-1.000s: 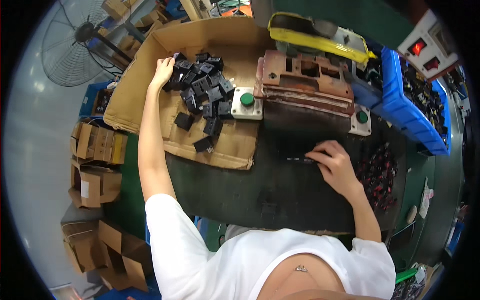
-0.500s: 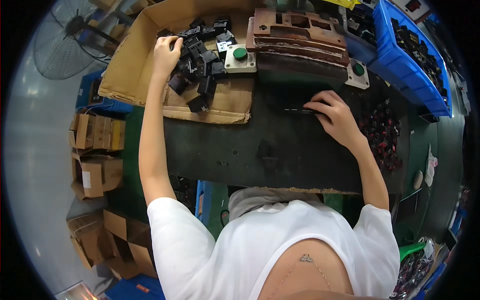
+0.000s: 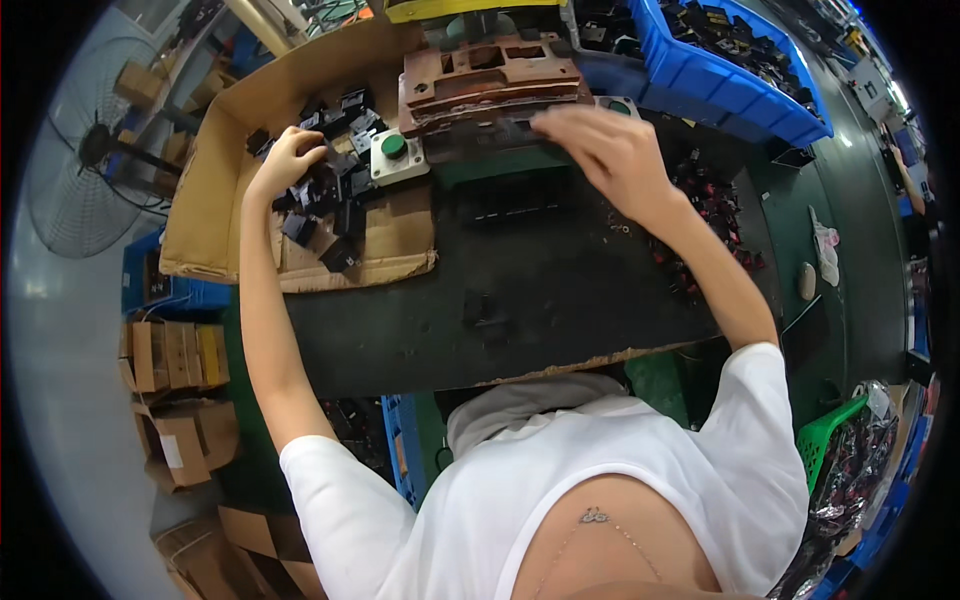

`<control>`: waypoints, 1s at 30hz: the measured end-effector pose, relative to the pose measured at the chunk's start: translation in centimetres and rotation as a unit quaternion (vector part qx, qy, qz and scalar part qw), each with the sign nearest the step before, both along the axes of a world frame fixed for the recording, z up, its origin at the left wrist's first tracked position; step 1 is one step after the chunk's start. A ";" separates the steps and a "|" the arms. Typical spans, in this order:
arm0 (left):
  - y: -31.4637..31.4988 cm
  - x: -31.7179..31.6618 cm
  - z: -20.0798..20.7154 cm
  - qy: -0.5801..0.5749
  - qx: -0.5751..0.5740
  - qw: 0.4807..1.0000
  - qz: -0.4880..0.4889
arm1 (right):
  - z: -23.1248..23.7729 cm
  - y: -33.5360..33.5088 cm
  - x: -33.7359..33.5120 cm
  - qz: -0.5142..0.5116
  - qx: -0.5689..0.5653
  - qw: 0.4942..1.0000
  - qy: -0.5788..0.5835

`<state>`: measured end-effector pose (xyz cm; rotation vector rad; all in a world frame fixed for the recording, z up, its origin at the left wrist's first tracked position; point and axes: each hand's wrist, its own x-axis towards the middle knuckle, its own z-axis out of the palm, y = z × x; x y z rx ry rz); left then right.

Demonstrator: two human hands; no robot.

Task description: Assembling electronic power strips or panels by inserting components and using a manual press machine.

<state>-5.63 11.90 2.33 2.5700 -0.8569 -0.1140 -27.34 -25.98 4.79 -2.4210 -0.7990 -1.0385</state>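
Note:
My left hand [image 3: 287, 165] is over a heap of black plastic housings [image 3: 325, 190] at the left, its fingers curled in a pinch; what lies between the fingertips is hidden. The housings lie in a cut-open cardboard box [image 3: 400, 235]. My right hand [image 3: 610, 160] is raised in front of a brown, slotted press fixture [image 3: 490, 80], its fingers stretched toward the fixture's front edge and smeared by motion. Whether it holds anything cannot be seen. A dark strip with small white marks [image 3: 515, 212] lies on the dark tabletop below the fixture, apart from both hands.
A green push button [image 3: 394, 146] on a pale box stands left of the fixture, with another green button [image 3: 619, 107] at its right. Small red and black parts [image 3: 705, 205] lie on the right. Beyond them is a blue bin [image 3: 725, 80] of black parts.
My right hand has left the marked strip on the tabletop and risen toward the fixture. My left hand remains at the heap of housings. The whole view has shifted.

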 end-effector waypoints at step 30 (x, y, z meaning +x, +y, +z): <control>-12.9 -6.4 5.1 -0.034 -0.375 0.922 -0.095 | 1.4 -2.6 9.5 0.014 -0.061 0.998 0.021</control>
